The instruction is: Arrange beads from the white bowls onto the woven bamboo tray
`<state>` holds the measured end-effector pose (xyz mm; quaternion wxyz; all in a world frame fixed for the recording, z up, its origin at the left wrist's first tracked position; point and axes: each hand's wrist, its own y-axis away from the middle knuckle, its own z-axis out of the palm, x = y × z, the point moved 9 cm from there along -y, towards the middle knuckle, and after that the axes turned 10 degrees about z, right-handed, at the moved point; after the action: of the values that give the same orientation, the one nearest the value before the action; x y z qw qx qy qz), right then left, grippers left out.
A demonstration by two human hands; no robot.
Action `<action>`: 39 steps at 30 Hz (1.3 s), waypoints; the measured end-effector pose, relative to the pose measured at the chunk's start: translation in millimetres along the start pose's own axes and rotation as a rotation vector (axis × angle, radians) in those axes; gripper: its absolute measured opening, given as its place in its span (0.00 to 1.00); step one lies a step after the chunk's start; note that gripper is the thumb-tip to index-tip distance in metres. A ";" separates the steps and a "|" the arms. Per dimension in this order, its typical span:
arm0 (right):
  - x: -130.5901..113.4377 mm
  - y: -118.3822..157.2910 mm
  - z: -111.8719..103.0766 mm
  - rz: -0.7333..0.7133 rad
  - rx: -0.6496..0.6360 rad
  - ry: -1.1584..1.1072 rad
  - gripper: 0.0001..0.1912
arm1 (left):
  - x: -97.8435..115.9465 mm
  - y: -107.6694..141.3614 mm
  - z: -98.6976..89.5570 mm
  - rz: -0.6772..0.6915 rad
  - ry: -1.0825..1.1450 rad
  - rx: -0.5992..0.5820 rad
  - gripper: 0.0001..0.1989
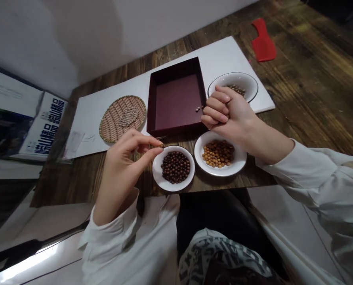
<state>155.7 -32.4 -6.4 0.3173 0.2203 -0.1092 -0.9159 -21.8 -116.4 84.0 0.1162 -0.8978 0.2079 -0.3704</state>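
Observation:
My left hand [128, 158] pinches a small brownish bead [162, 146] between thumb and forefinger, just left of a white dish [156, 174] of dark brown beads [176, 167]. A thin pointed line shows by these fingertips, too fine to name. My right hand [224, 107] is curled into a fist over the box's right edge; whatever it holds is hidden. Below that fist stands a white dish [218, 171] of yellow-brown beads [218, 153]. Partly behind it is a dark-rimmed white bowl [249, 81] with greyish beads [237, 89]. A few pale beads [197, 109] show beside the fist at the box.
An open maroon box [176, 95] sits mid-table on a white board [88, 107]. To its left lies a round woven mat [112, 118] with pale pieces on it. A red comb [263, 43] lies at the far right of the wooden table [301, 75]. Printed boxes [48, 122] stand left.

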 end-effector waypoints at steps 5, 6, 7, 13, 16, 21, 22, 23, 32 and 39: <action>1.5 -2.6 -4.2 -0.016 0.026 0.086 0.25 | -19.7 9.1 11.7 0.034 -0.265 -0.133 0.03; 1.1 -3.1 -5.5 -0.023 0.039 0.100 0.25 | -23.8 10.6 15.6 0.043 -0.292 -0.162 0.04; 0.7 -3.4 -6.4 -0.029 0.049 0.109 0.25 | -27.5 12.0 19.1 0.049 -0.318 -0.187 0.05; 0.6 -2.3 -2.8 -0.035 0.038 0.121 0.25 | -33.8 15.0 28.8 0.069 -0.413 -0.248 0.06; 1.2 -1.3 -2.4 -0.021 0.041 0.082 0.25 | -33.8 16.1 33.1 0.071 -0.436 -0.276 0.07; -1.0 -0.7 -1.5 -0.029 0.032 0.091 0.24 | -36.7 19.7 31.5 0.074 -0.442 -0.274 0.09; -1.5 -0.7 -1.5 -0.031 0.032 0.102 0.24 | -37.2 20.6 30.0 0.073 -0.445 -0.270 0.09; -1.8 -0.6 -1.3 -0.032 0.028 0.108 0.24 | -37.4 21.6 28.6 0.073 -0.449 -0.268 0.08; -0.7 1.6 -1.3 -0.030 0.051 0.100 0.24 | -28.9 27.1 35.2 0.091 -0.539 -0.368 0.07; -5.3 1.3 -0.7 -0.053 0.034 0.126 0.25 | -28.5 24.5 43.2 0.113 -0.580 -0.404 0.05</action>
<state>160.5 -30.1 -4.8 0.2955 0.2854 -0.0986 -0.9064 -16.3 -122.6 27.4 0.0106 -0.9576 0.2845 -0.0447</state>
